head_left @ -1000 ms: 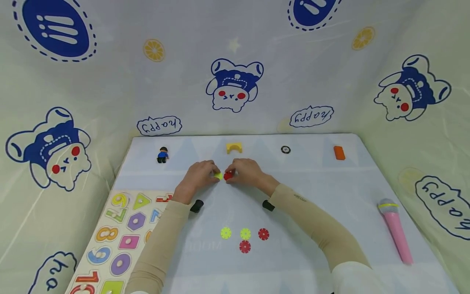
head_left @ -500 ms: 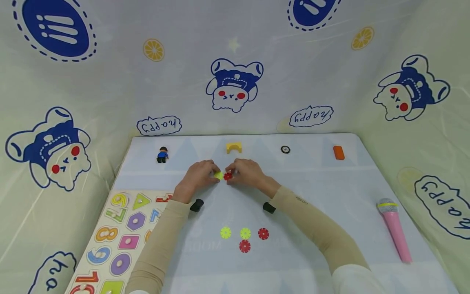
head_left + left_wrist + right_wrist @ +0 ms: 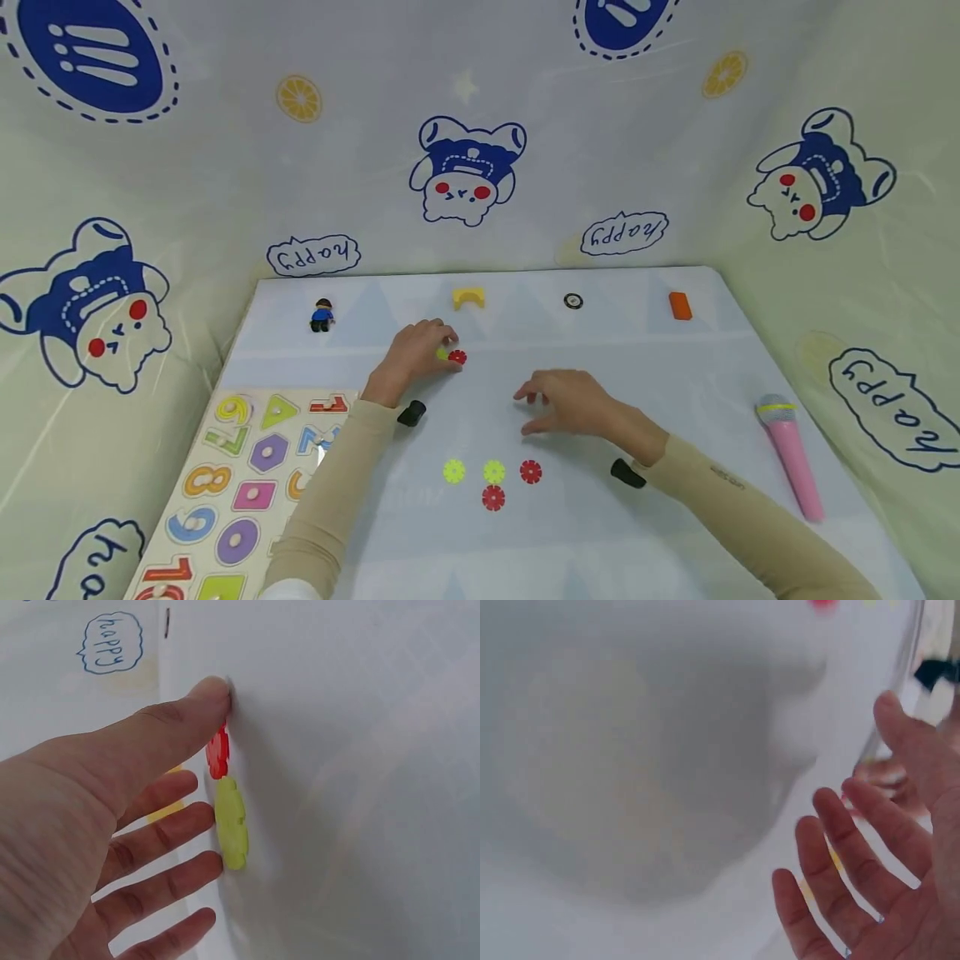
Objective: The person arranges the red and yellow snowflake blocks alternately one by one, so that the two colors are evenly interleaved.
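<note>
Near the far middle of the table, a yellow-green notched disc and a red notched disc lie edge to edge. My left hand is right at them, its thumb by the red disc and its spread fingertips beside the yellow-green one. Apart from any object, my right hand hovers over the table with its fingers spread loosely. Closer to me lie two more yellow-green discs and two red ones, a red disc at the right and another red disc in front.
Along the back edge stand a toy figure, a yellow arch block, a small black-rimmed wheel and an orange block. A number-and-shape puzzle board lies left, partly under my left arm. A pink toy microphone lies right.
My right hand has let go of the red disc and drawn back toward the right and nearer me. My left hand's grip on the yellow-green disc has loosened. The head view has shifted slightly.
</note>
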A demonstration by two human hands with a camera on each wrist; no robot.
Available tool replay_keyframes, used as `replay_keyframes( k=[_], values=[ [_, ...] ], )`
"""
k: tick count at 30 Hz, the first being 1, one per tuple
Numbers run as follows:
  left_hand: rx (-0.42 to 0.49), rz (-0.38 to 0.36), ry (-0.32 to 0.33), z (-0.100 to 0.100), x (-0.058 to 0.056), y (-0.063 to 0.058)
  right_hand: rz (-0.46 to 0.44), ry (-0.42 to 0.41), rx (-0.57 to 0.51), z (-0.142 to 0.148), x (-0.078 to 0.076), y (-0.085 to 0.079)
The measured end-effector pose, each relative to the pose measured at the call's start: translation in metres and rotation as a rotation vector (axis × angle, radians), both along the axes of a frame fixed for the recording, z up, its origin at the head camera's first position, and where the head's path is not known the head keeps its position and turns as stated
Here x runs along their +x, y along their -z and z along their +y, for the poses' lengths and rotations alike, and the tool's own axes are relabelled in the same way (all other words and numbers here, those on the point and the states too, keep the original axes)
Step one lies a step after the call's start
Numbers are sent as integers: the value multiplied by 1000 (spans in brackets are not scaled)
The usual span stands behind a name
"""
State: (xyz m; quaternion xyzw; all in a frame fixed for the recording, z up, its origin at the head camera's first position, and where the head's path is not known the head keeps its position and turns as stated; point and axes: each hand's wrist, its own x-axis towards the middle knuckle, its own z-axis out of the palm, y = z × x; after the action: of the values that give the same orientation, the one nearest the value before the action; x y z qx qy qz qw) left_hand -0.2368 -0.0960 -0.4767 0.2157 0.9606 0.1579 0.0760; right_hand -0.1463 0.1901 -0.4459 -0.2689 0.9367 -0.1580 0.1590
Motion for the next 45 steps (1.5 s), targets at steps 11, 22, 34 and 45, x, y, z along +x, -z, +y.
replay_keyframes(
  k=[11,22,34,45],
  values=[
    [-8,57,-3,-3,3,4,194,-304,10,-35,65,20],
    [-43,52,10,3,6,11,336,-514,104,-85,63,28],
    [-22,80,-2,1,8,8,365,-509,99,-97,48,33],
    [-30,87,3,2,4,4,476,-501,85,-96,40,29]
  ],
)
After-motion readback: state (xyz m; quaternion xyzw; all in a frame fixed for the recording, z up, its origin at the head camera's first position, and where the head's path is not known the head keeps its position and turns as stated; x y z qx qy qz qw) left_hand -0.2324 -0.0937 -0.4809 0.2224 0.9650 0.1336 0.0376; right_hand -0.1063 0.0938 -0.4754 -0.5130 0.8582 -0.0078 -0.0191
